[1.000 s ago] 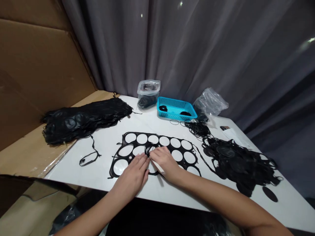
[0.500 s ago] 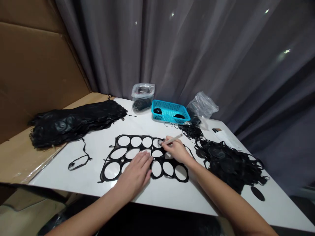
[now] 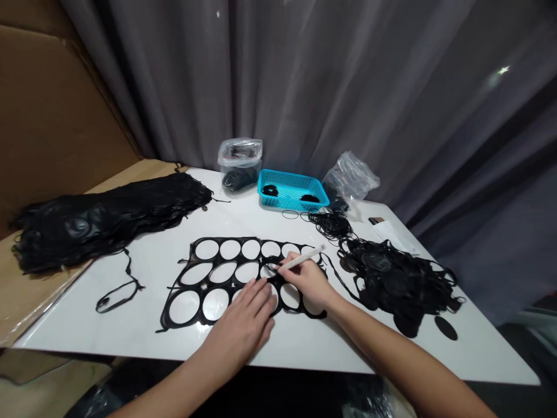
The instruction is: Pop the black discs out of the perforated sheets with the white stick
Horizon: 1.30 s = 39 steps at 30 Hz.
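Note:
A thin black sheet (image 3: 201,307) with rows of large round holes lies flat on the white table in front of me. My left hand (image 3: 248,313) rests palm down on its near middle part, fingers stretched out and holding nothing. In my right hand (image 3: 307,281) is a slim white pen-like tool (image 3: 304,255), its shaft slanting up to the right. The tool's lower end is at a hole in the middle row, beside some thin black loops (image 3: 272,260). Whether the tip touches those loops or the sheet, I cannot tell.
A stack of black sheets (image 3: 113,215) lies left. Behind stand a clear bag-lined tub (image 3: 240,165), a blue basket (image 3: 292,202) and a plastic bag (image 3: 354,177). Thin black rings (image 3: 331,225) and a heap of black scraps (image 3: 391,278) lie right, near a black disc (image 3: 446,328).
My right hand has moved the tool from a far-row hole to a middle-row hole. The left hand stays on the sheet. The whole view has shifted slightly.

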### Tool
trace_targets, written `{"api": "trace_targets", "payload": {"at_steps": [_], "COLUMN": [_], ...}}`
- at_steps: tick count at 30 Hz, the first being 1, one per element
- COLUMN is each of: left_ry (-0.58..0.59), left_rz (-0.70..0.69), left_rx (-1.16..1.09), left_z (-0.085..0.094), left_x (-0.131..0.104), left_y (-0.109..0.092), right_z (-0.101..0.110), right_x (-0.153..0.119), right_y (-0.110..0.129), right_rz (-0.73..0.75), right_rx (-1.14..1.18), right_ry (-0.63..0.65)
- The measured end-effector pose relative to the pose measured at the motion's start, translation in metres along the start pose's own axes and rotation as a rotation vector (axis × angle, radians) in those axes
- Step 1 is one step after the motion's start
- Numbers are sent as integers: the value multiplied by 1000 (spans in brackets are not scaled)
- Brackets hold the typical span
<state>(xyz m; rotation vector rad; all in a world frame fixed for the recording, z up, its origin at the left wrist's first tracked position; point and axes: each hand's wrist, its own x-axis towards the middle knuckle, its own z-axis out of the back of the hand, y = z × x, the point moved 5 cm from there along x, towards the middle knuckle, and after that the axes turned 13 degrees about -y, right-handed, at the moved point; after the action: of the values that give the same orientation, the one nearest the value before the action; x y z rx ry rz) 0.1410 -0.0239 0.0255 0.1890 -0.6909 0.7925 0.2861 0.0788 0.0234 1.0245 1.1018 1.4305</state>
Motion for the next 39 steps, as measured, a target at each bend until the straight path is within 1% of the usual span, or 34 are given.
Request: {"api": "trace_targets", "payload": {"at_steps": [2, 5, 9, 10, 12, 14, 16, 17, 19, 21, 22, 24, 26, 27, 29, 32, 36, 37, 39], "left_ry": [67, 210, 289, 302, 316, 318, 300, 280, 216, 159, 148, 163, 230, 269, 335, 386, 415, 413, 376], "left_rz": [8, 76, 133, 137, 128, 101, 67, 45, 3, -30, -55, -126, -176, -162, -77, 24, 21, 15, 29], "left_rx": [-55, -78, -129, -157, -231, -318, -363, -352, -258, -131, -86, -60, -85, -92, -86, -64, -94, -140, -294], "left_z": [-8, -23, -37, -39, -38, -33, -24, -20, -15, -18, -22, -37, -53, -61, -72, -81, -84, -83, -78], "left_x": [4, 12, 22, 24, 27, 30, 33, 35, 41, 49, 53, 60, 65, 69, 75, 85, 89, 89, 89], "left_y": [-9, -17, -21, -22, -25, -27, -27, -26, -25, -27, -31, -45, -61, -67, -73, -78, -85, -87, -90], "right_z": [14, 42, 84, 95, 114, 130, 140, 143, 144, 142, 140, 137, 134, 131, 127, 123, 131, 134, 138], "right_x": [8, 21, 27, 25, 20, 11, -1, -8, -22, -34, -39, -46, -48, -48, -47, -45, -45, -46, -50], "right_y": [-6, -14, -20, -21, -20, -19, -22, -25, -32, -39, -42, -46, -46, -46, -42, -37, -27, -24, -21], "right_rz": [-153, -368, -555, -578, -578, -550, -545, -559, -602, -638, -645, -641, -621, -612, -602, -566, -358, -320, -300], "right_rx": [261, 640, 961, 1024, 1137, 1223, 1284, 1305, 1341, 1366, 1373, 1373, 1366, 1363, 1349, 1283, 1048, 988, 907], "right_ry": [-102, -264, -403, -435, -493, -535, -577, -598, -618, -612, -600, -575, -543, -522, -479, -453, -483, -480, -459]}}
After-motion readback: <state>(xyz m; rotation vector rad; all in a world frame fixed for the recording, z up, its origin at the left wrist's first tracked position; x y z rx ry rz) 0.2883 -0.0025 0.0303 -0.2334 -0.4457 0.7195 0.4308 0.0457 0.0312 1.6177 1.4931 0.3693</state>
